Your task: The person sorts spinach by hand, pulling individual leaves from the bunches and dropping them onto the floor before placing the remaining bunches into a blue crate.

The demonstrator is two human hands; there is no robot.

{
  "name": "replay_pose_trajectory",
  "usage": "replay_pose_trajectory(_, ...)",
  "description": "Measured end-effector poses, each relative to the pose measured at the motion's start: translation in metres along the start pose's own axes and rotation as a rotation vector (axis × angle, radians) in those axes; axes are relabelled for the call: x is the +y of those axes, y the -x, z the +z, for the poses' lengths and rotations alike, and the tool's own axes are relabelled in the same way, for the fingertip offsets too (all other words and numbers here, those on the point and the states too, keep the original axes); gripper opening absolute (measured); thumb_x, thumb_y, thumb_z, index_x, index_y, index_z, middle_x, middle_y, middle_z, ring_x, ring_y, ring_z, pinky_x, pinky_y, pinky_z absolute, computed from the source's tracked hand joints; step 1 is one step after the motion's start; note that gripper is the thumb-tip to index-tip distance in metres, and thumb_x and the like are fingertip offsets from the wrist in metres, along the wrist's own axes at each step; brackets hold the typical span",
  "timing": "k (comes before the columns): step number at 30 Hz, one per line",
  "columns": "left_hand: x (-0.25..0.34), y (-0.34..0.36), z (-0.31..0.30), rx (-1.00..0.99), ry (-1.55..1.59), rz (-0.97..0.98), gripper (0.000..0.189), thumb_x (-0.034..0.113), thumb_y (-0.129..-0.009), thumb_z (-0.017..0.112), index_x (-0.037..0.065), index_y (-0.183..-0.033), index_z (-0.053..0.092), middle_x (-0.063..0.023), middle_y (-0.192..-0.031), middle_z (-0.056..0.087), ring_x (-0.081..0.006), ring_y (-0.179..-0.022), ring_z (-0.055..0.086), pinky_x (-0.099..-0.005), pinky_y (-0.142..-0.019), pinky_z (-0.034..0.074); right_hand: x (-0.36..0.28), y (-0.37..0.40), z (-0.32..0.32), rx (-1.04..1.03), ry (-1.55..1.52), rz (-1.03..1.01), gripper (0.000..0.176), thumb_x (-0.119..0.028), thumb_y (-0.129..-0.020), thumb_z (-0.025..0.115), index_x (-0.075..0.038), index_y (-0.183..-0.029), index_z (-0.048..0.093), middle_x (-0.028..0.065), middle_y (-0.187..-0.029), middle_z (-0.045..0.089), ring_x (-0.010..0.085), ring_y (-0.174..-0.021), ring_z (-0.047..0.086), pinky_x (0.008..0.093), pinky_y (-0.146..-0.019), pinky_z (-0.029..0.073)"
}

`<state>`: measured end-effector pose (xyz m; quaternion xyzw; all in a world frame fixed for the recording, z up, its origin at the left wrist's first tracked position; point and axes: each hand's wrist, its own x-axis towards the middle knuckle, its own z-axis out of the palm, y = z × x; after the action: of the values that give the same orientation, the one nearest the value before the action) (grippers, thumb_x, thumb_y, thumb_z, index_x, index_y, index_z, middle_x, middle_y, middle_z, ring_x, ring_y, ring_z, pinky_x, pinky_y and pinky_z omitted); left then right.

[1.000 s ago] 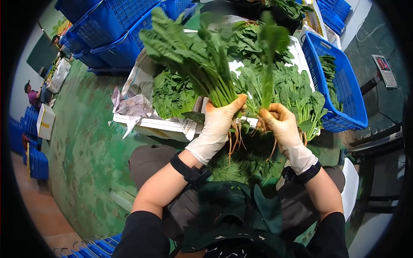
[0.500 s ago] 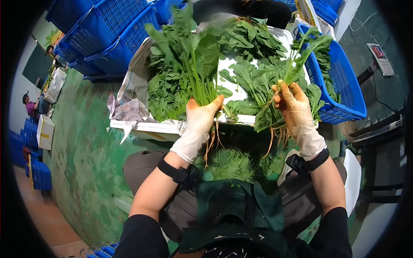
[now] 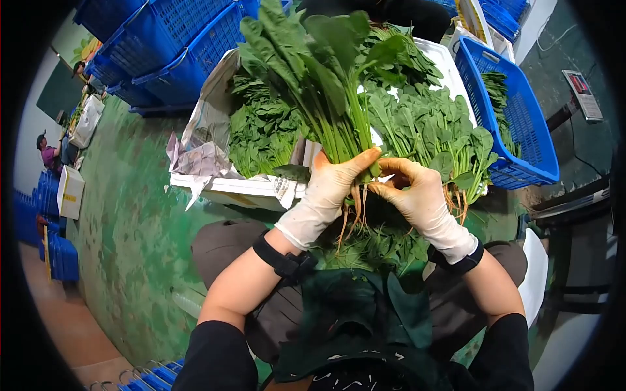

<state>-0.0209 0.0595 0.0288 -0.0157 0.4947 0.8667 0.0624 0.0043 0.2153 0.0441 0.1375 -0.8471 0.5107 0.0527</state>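
My left hand point(image 3: 329, 189), in a white glove, is wrapped round the stems of a thick bunch of leafy greens point(image 3: 336, 124). The leaves point up and away, and reddish roots hang below the fist. Close against its right side, my right hand point(image 3: 414, 195), also gloved, pinches at the base of the bunch near the roots. Behind them is a white foam box point(image 3: 228, 192) holding more greens point(image 3: 261, 124). More rooted greens point(image 3: 437, 133) lie on its right part, with roots over the front edge.
Blue crates point(image 3: 163, 52) are stacked at the upper left. A blue basket point(image 3: 521, 111) with greens stands right of the box, near a scale point(image 3: 582, 94). Loose leaves point(image 3: 372, 251) lie on the floor before me. Another person point(image 3: 51, 153) is at the far left.
My right hand has moved left to meet my left hand, and the plant it held is now at the bunch. The bunch has shifted right and looks fuller.
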Motion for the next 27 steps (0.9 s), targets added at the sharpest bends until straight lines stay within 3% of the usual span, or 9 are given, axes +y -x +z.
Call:
replay_pose_trajectory(4,0.005,0.0,-0.01,-0.108,0.148,-0.144,0.025,0.006,-0.078,0.067,0.001,-0.1,0.056,-0.0067,-0.085,0.063,-0.0149,-0.07,0.063,-0.025,-0.059,0.053,0.001,-0.004,-0.005,-0.106,0.095,-0.061,0.029,-0.015,-0.071,0.072,-0.002,-0.095,0.062,0.008,-0.07,0.061,0.0164,-0.061,0.058,0.028,-0.06,0.047)
replay_pose_trajectory(8,0.009,-0.004,-0.027,-0.207,0.292,-0.278,0.022,0.015,-0.087,0.058,-0.001,-0.102,0.058,-0.0115,-0.084,0.064,-0.02,-0.071,0.065,-0.0324,-0.061,0.057,-0.013,-0.009,-0.015,-0.34,-0.097,0.223,0.02,-0.02,-0.077,0.069,-0.001,-0.08,0.065,0.0043,-0.063,0.059,0.0093,-0.053,0.051,0.0245,-0.052,0.042)
replay_pose_trajectory(12,0.021,-0.01,-0.046,-0.299,0.432,-0.297,0.026,0.017,-0.089,0.054,-0.002,-0.105,0.057,-0.0124,-0.092,0.064,-0.0201,-0.085,0.064,-0.0338,-0.073,0.055,-0.027,-0.011,-0.036,-0.947,-0.233,0.444,0.02,-0.019,-0.08,0.068,0.001,-0.081,0.065,0.0014,-0.067,0.062,0.006,-0.052,0.053,0.0206,-0.05,0.042)
replay_pose_trajectory(13,0.025,-0.009,-0.048,-0.317,0.425,-0.304,0.026,0.017,-0.089,0.055,-0.003,-0.105,0.057,-0.012,-0.093,0.064,-0.0199,-0.086,0.064,-0.0329,-0.074,0.055,-0.024,-0.008,-0.036,-0.984,-0.307,0.412,0.031,-0.03,-0.083,0.064,0.0,-0.085,0.064,0.0012,-0.069,0.062,0.006,-0.051,0.053,0.0199,-0.049,0.042)
replay_pose_trajectory(14,0.029,-0.006,-0.048,-0.334,0.419,-0.312,0.026,0.017,-0.088,0.056,-0.003,-0.105,0.057,-0.0115,-0.095,0.064,-0.0196,-0.087,0.064,-0.0321,-0.075,0.055,-0.023,-0.01,-0.034,-0.984,-0.308,0.412,0.031,-0.03,-0.083,0.064,0.0,-0.085,0.064,0.0012,-0.069,0.062,0.006,-0.051,0.053,0.0199,-0.049,0.042)
replay_pose_trajectory(17,0.034,0.005,-0.036,-0.264,0.271,-0.274,0.027,0.015,-0.085,0.061,-0.003,-0.104,0.057,-0.0124,-0.089,0.064,-0.02,-0.08,0.065,-0.0314,-0.068,0.056,-0.016,-0.013,-0.018,-0.607,-0.475,0.526,0.048,-0.049,-0.087,0.05,-0.003,-0.09,0.06,0.0,-0.067,0.06,0.005,-0.051,0.051,0.0184,-0.048,0.04)
replay_pose_trajectory(18,0.033,0.009,-0.029,-0.271,0.211,-0.247,0.028,0.014,-0.084,0.062,-0.004,-0.104,0.057,-0.0127,-0.09,0.064,-0.0207,-0.077,0.065,-0.0311,-0.067,0.056,-0.015,-0.014,-0.01,-0.461,-0.544,0.522,0.041,-0.043,-0.087,0.055,-0.003,-0.085,0.06,-0.0005,-0.066,0.058,0.0049,-0.052,0.05,0.0184,-0.047,0.038)
replay_pose_trajectory(23,0.033,0.01,-0.029,-0.341,0.135,-0.261,0.028,0.015,-0.083,0.062,-0.004,-0.104,0.057,-0.0155,-0.092,0.063,-0.026,-0.08,0.065,-0.0341,-0.07,0.056,-0.005,-0.015,0.008,-0.26,-0.705,0.443,0.028,-0.03,-0.084,0.063,-0.003,-0.08,0.06,0.0005,-0.061,0.056,0.0049,-0.052,0.049,0.0201,-0.047,0.037)
replay_pose_trajectory(27,0.054,0.002,-0.038,-0.355,0.293,-0.077,0.025,0.016,-0.087,0.056,0.005,-0.109,0.051,-0.0103,-0.096,0.062,-0.0239,-0.092,0.061,-0.0497,-0.087,0.048,-0.002,-0.015,0.007,-0.468,-0.294,0.338,0.028,-0.027,-0.083,0.062,0.0,-0.078,0.063,0.0034,-0.061,0.058,0.0093,-0.05,0.052,0.0229,-0.048,0.041)
